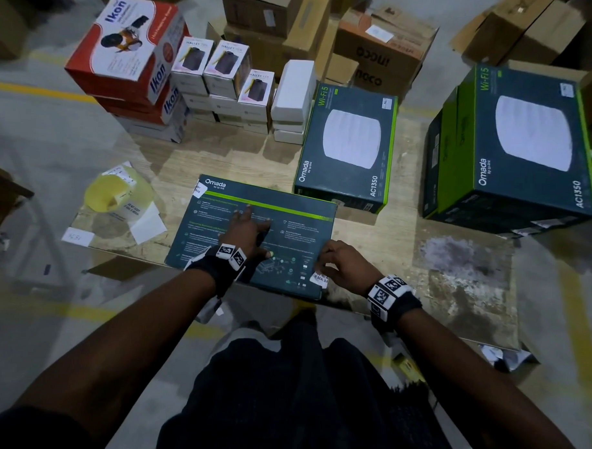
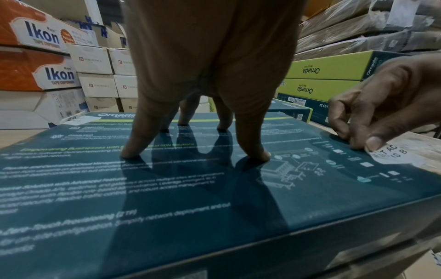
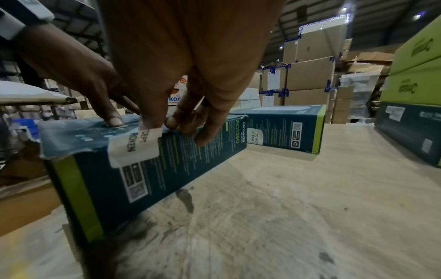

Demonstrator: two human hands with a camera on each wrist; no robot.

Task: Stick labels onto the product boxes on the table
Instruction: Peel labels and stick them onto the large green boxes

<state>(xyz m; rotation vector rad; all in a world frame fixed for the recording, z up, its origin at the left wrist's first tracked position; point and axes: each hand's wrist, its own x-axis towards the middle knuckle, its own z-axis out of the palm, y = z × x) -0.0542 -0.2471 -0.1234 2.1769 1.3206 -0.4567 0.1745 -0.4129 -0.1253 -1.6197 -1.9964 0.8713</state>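
A dark teal Omada box [image 1: 254, 233] is laid flat at the near edge of the tabletop [image 1: 398, 234]. It is pressed down by the left hand [image 1: 245, 231], whose spread, straight fingertips [image 2: 133, 152] are planted on the top face. A white seal label [image 3: 134, 147] is folded over the box's near right corner and is pinched at its upper edge by the right hand [image 1: 342, 264], fingers curled.

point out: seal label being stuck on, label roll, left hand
seal label [image 3: 134, 146], right wrist view, on its printed face folded over the box edge.
label roll [image 1: 108, 191], head view, on the yellow roll's top.
left hand [image 1: 245, 231], head view, on the back of the hand.
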